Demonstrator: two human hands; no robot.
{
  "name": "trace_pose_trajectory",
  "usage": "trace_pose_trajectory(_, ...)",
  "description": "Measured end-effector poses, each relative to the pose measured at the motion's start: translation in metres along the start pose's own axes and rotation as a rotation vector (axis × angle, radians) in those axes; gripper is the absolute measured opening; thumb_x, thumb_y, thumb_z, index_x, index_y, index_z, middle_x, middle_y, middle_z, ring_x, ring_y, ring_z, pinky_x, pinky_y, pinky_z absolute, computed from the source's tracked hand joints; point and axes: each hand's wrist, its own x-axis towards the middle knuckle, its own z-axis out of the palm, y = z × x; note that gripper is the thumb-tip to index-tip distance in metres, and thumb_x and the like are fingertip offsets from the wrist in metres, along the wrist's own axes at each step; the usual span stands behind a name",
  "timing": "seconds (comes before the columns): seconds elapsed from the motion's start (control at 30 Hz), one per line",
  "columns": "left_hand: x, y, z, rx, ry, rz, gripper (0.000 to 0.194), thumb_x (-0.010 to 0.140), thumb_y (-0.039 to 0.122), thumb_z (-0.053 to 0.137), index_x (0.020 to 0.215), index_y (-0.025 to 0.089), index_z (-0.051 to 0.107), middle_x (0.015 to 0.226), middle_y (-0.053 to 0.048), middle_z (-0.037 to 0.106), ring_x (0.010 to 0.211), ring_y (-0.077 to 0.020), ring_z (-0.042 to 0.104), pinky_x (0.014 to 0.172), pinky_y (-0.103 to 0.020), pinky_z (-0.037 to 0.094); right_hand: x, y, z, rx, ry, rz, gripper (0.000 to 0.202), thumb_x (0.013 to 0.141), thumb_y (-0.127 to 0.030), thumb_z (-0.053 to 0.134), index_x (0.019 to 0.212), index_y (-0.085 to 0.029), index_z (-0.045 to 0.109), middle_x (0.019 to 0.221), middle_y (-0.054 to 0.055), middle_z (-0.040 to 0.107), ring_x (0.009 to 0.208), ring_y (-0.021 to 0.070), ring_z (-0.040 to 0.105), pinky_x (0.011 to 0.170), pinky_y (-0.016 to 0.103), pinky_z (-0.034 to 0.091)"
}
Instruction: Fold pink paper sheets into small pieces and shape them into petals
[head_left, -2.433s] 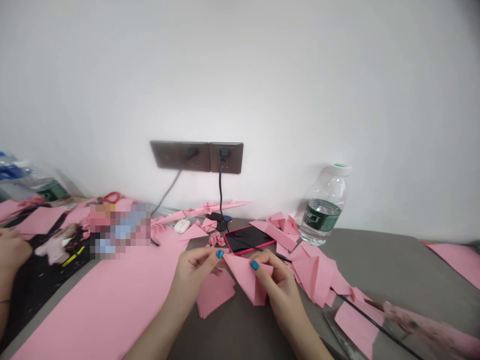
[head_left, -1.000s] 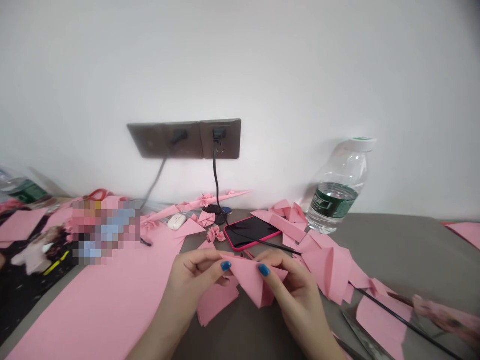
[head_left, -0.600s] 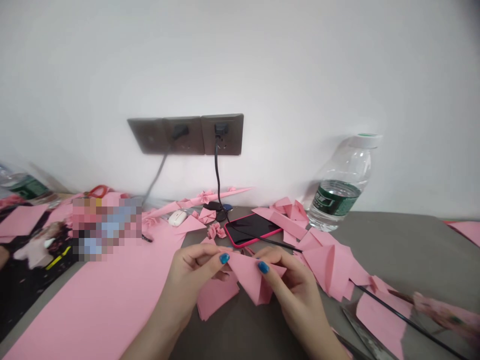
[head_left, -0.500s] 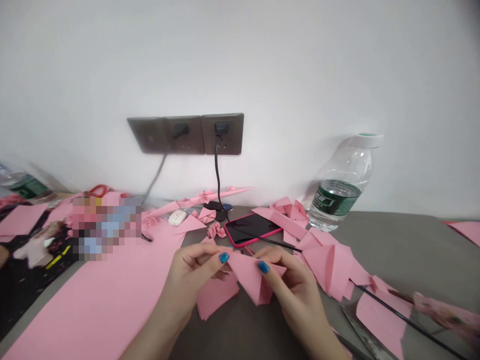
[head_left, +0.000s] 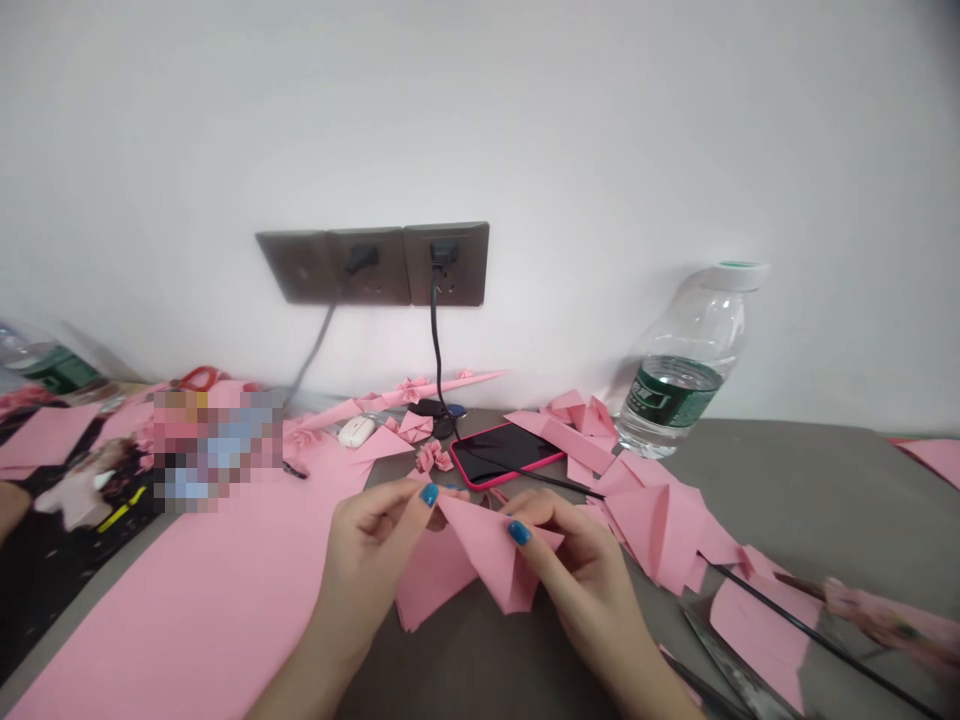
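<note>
Between my two hands is a folded piece of pink paper (head_left: pixel 487 550), its lower point hanging above the grey table. My left hand (head_left: pixel 379 550) pinches the paper's upper left corner between thumb and fingers. On the paper's right side, my right hand (head_left: pixel 574 560) grips it, the thumb pressed on its front. Part of the fold is hidden behind my fingers. Under and behind my left hand lies a small stack of pink paper squares (head_left: pixel 431 585). A black-screened phone in a pink case (head_left: pixel 506 455) rests just beyond my hands.
A water bottle (head_left: pixel 679 370) stands at right by the wall, near folded pink pieces (head_left: pixel 656 525). A large pink sheet (head_left: pixel 202 600) covers the left. Black cable (head_left: pixel 435 340) runs from the wall socket (head_left: pixel 450 262). Paper roses (head_left: pixel 433 457), a white case (head_left: pixel 356 431) and a metal blade (head_left: pixel 731 655) lie around.
My left hand has shifted slightly left with its corner of the paper, and my right hand a little left too. The paper looks more spread between them. Both hands keep their hold.
</note>
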Motion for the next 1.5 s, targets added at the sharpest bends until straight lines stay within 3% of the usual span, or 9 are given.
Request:
trace_pose_trajectory(0.17, 0.0012, 0.0007, 0.0046, -0.037, -0.111, -0.034, 0.029, 0.084, 0.039, 0.063, 0.091, 0.015, 0.077, 0.092, -0.01, 0.077, 0.077, -0.0218, 0.071, 0.07, -0.028, 0.059, 0.0009, -0.0004, -0.0008, 0.02, 0.036, -0.007, 0.02, 0.088, -0.032, 0.06, 0.072, -0.02, 0.061, 0.072, 0.003, 0.063, 0.071, 0.0173, 0.059, 0.066, 0.025, 0.047)
trace_pose_trajectory(0.27, 0.0015, -0.0017, 0.0089, 0.008, -0.183, -0.026, 0.025, 0.08, 0.036, 0.066, 0.086, 0.015, 0.078, 0.084, -0.008, 0.077, 0.075, -0.0215, 0.07, 0.066, -0.026, 0.057, 0.0019, 0.0004, -0.0003, 0.043, 0.022, -0.01, 0.02, 0.089, -0.031, 0.059, 0.072, -0.019, 0.06, 0.071, 0.002, 0.061, 0.071, 0.0165, 0.058, 0.066, 0.025, 0.046)
trace_pose_trajectory(0.47, 0.0018, -0.0066, 0.0084, 0.201, -0.133, 0.002, 0.029, 0.082, 0.037, 0.061, 0.069, 0.015, 0.075, 0.063, -0.004, 0.071, 0.062, -0.0175, 0.064, 0.055, -0.021, 0.049, 0.0015, 0.004, 0.0004, 0.049, -0.039, 0.022, 0.019, 0.088, -0.031, 0.06, 0.074, -0.019, 0.062, 0.072, 0.002, 0.061, 0.069, 0.0159, 0.057, 0.064, 0.025, 0.045)
trace_pose_trajectory(0.73, 0.0017, -0.004, 0.0075, 0.197, -0.102, -0.033, 0.033, 0.079, 0.038, 0.064, 0.055, 0.015, 0.068, 0.054, -0.002, 0.068, 0.056, -0.0159, 0.061, 0.053, -0.02, 0.047, 0.0014, 0.0072, 0.0002, 0.05, -0.022, 0.098, 0.016, 0.086, -0.032, 0.062, 0.077, -0.018, 0.061, 0.074, 0.001, 0.06, 0.069, 0.0148, 0.054, 0.062, 0.024, 0.041)
trace_pose_trajectory(1.5, 0.0029, -0.0019, 0.0102, 0.062, -0.117, -0.184, 0.03, 0.075, 0.04, 0.069, 0.06, 0.014, 0.071, 0.055, -0.002, 0.068, 0.055, -0.0167, 0.065, 0.053, -0.022, 0.055, 0.0021, 0.0032, 0.0008, 0.121, -0.08, 0.161, 0.022, 0.087, -0.034, 0.06, 0.072, -0.018, 0.056, 0.069, 0.0, 0.051, 0.064, 0.0135, 0.045, 0.057, 0.025, 0.034)
